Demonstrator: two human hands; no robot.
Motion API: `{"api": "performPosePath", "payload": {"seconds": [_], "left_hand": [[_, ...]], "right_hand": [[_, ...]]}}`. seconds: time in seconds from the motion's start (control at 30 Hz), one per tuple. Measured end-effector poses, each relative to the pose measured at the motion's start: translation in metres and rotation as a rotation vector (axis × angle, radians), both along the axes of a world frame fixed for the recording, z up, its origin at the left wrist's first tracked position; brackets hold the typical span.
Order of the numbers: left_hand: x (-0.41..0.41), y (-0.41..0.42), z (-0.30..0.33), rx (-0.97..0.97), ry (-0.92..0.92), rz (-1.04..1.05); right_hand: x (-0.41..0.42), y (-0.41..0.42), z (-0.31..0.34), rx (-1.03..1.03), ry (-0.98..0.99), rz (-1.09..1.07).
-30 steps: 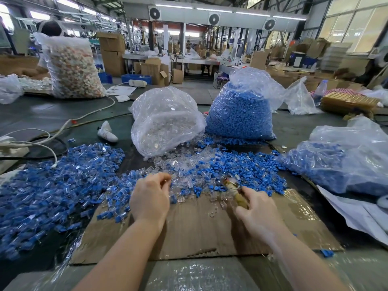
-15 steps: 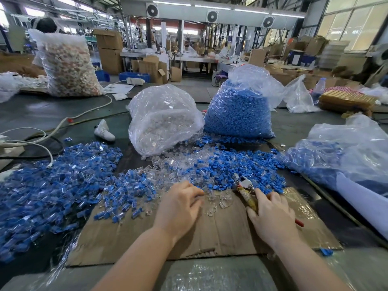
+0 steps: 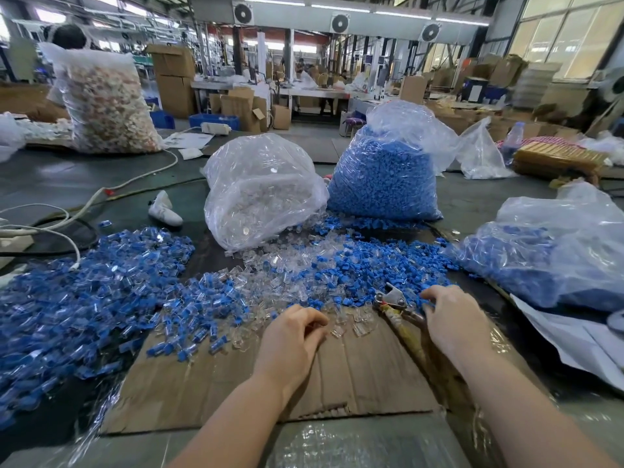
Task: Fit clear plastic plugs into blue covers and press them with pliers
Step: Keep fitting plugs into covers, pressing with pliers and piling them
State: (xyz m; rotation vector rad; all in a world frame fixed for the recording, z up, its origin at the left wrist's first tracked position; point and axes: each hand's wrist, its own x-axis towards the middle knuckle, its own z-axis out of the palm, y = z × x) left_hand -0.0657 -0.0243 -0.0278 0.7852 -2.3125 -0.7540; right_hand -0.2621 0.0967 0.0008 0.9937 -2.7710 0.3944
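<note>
Curling over clear plastic plugs point(image 3: 351, 327) at cardboard sheet point(image 3: 337, 376) far edge, your left hand point(image 3: 292, 339); grip unclear. Right hand point(image 3: 454, 319) fingertips in blue covers point(image 3: 364, 268), pliers point(image 3: 396, 304) lying alongside. Bare cardboard nearside.

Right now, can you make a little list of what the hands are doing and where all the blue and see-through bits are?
left hand: fingers curled over loose clear plugs on the cardboard
right hand: reaching into the loose blue covers, beside the pliers
pliers: lying on the cardboard
finished pile: left side
clear plug bag: behind the pile
blue cover bag: right of it
</note>
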Motion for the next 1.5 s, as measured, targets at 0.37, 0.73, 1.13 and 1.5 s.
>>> {"api": "performPosePath", "payload": {"seconds": [0.37,0.73,1.13,1.5], "left_hand": [[0.0,-0.001,-0.003,0.049,0.057,0.004],[0.002,0.001,-0.004,0.061,0.08,-0.009],[0.001,0.0,-0.004,0.084,0.123,0.023],[0.002,0.0,-0.003,0.083,0.119,-0.009]], "right_hand": [[-0.017,-0.017,0.002,0.1,-0.043,-0.035],[-0.014,-0.014,0.002,0.003,-0.071,-0.01],[0.0,-0.014,0.012,-0.354,-0.077,0.107],[-0.003,-0.021,0.011,0.085,-0.084,-0.017]]}}
